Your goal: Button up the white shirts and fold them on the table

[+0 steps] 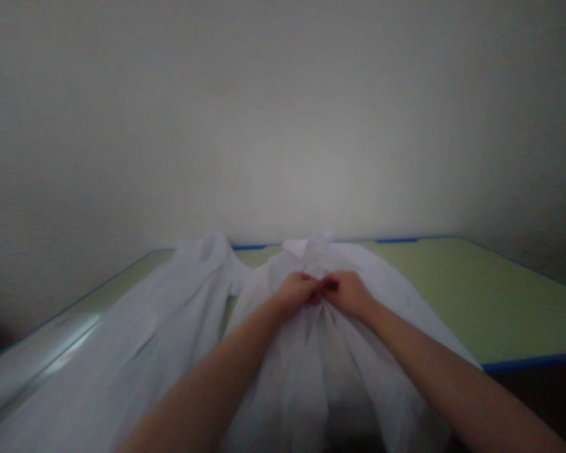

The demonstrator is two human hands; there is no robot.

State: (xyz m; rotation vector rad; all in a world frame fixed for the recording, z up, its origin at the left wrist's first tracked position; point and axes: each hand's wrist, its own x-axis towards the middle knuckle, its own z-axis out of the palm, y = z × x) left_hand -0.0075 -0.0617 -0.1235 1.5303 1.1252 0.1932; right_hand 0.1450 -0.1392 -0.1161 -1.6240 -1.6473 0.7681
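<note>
A long white garment (382, 277) lies over the table and drapes down toward me, with what looks like a collar (296, 247) at its far end. My left hand (298, 294) pinches the fabric just below that collar. Right against it, my right hand (349, 292) is closed on the same spot, fingertips meeting those of the left. Folds fan out from the pinched point toward me. Whether a button or other small part sits between the fingers is hidden, and the picture is blurred.
More white cloth (170, 327) spreads across the left side; I cannot tell whether it belongs to the same garment. Underneath is a green table (457, 296) with blue edging. A shiny clear sheet or strip (70, 343) lies at the left. Behind stands a plain pale wall (283, 126).
</note>
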